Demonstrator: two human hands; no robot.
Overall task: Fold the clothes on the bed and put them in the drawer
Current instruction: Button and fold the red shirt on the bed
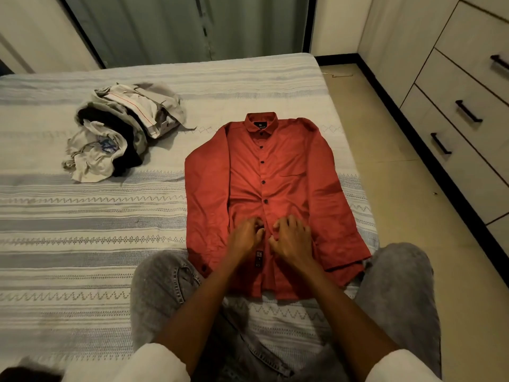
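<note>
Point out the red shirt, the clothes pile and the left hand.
red shirt (278, 166): head view, on its chest beside the buttons.
clothes pile (124, 133): head view, on its middle.
left hand (245, 235): head view, on its back.

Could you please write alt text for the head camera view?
Both hands, left hand and right hand, pinch the button placket of a red shirt laid flat, front up, on a striped bed; an unfolded clothes pile lies beyond.

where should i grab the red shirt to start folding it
Probably pinch the red shirt at one shoulder and the hem below it, coming in from that long side: it lies flat, face up, sleeves along its sides, so one side can fold inward.
</note>
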